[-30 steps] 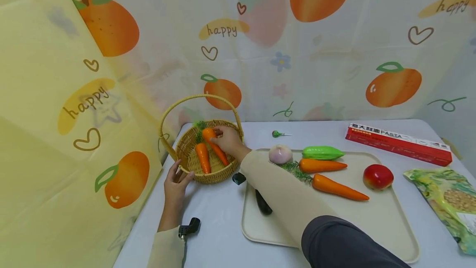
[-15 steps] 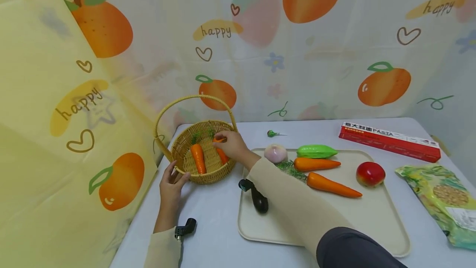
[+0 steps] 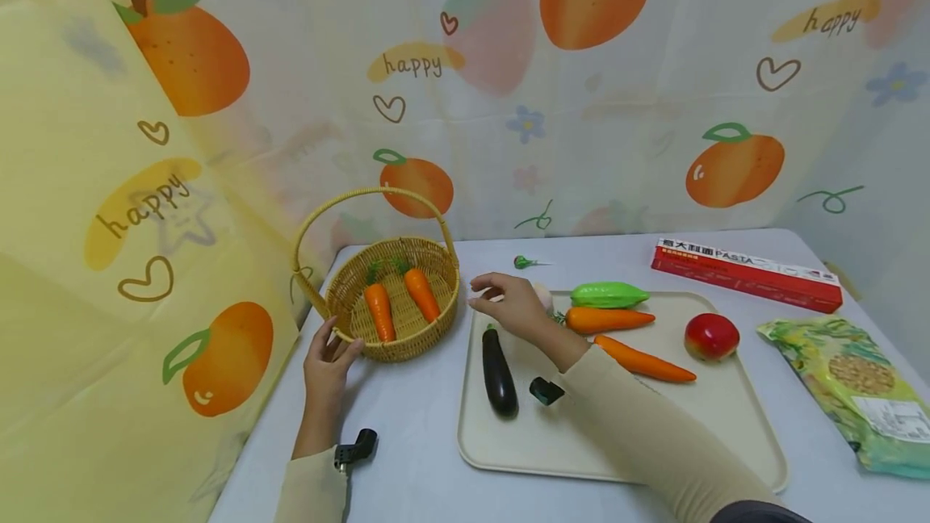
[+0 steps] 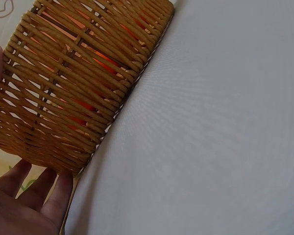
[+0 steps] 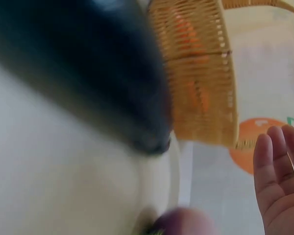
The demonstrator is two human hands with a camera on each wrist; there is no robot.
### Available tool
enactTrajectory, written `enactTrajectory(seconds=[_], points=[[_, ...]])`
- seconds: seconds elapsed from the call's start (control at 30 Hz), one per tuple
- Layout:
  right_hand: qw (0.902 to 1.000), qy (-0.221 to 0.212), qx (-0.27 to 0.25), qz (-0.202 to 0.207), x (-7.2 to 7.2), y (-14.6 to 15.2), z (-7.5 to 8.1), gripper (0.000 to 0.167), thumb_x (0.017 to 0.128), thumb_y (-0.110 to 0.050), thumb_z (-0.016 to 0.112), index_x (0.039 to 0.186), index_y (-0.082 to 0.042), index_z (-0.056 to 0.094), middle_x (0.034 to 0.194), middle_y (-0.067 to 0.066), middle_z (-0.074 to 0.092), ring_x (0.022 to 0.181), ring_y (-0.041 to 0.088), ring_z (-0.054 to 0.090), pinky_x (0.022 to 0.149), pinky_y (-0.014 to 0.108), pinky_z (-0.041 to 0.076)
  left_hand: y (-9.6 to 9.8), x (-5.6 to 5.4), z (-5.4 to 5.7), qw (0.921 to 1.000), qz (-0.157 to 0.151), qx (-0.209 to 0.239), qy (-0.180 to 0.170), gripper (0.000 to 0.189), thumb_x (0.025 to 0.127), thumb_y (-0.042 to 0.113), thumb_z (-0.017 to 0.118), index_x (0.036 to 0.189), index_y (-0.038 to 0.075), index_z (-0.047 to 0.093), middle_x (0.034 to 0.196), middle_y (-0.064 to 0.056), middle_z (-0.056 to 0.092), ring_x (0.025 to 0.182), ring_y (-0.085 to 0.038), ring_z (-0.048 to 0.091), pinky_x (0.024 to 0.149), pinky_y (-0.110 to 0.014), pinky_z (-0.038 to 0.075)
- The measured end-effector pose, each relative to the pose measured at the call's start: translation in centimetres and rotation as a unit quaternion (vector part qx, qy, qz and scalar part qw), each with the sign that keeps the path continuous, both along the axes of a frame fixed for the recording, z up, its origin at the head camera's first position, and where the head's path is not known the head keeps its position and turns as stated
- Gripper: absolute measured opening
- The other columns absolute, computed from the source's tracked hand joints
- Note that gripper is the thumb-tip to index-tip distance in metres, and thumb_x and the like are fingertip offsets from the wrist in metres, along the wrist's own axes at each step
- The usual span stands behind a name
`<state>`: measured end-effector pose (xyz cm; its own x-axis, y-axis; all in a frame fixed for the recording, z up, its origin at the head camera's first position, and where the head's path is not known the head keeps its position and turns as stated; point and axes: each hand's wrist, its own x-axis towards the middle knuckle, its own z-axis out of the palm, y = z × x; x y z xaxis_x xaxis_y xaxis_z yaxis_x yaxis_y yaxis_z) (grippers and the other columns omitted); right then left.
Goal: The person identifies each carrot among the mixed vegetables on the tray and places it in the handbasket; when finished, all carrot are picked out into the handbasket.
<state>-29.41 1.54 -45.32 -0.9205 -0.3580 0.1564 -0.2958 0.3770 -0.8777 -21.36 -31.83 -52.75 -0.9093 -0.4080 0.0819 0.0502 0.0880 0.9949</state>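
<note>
In the head view my left hand (image 3: 327, 366) holds the near-left side of a wicker basket (image 3: 417, 348), thumb and fingers at its rim. The left wrist view has the fingers against the woven wall (image 4: 63, 98). Two carrots, a left one (image 3: 379, 311) and a right one (image 3: 421, 294), lie inside with green tops. My right hand (image 3: 516, 309), holding nothing, is over the left part of the beige tray (image 3: 552, 458), right of the basket; its fingers (image 5: 274, 161) are extended. Below it lies an eggplant (image 3: 498, 374); a pale onion (image 3: 542, 297) is partly hidden behind the hand.
The tray also bears a green ridged vegetable (image 3: 609, 294), two more carrots (image 3: 643, 360) and a red round fruit (image 3: 712, 337). Right of it are a red pasta box (image 3: 748, 274) and a green-yellow bag (image 3: 857, 394). A small green-headed item (image 3: 525, 261) lies behind.
My right hand has let go of the right carrot inside the basket and moved right, out over the tray. The left hand stays at the basket. The head view has shifted slightly.
</note>
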Motion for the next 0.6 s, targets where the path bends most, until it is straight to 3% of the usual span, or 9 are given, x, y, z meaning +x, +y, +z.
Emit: enactTrajectory(seconds=[0.37,0.6], points=[[0.9988,0.031,0.023,-0.03,3.5,7.4,-2.1,0.032,0.088,-0.018,0.074,0.117,-0.004,0.068,0.107,0.007,0.069,0.09,0.02,0.064,0.08,0.036,0.054,0.0,0.1,-0.4,0.9999,-0.005,0.005,0.015,0.068,0.087,0.013,0.075,0.146,0.014,0.043,0.151,-0.007,0.038,0.129,-0.031,0.046,0.083,-0.012,0.047],[0.9935,0.066,0.065,-0.066,5.3,11.7,-2.8,0.035,0.088,-0.02,0.075,0.119,-0.007,0.067,0.105,0.006,0.069,0.091,0.021,0.063,0.082,0.042,0.054,-0.2,-0.1,-0.2,0.9999,-0.008,0.013,0.006,0.069,0.087,0.012,0.074,0.148,0.015,0.041,0.155,-0.002,0.032,0.132,-0.029,0.042,0.085,-0.013,0.046]])
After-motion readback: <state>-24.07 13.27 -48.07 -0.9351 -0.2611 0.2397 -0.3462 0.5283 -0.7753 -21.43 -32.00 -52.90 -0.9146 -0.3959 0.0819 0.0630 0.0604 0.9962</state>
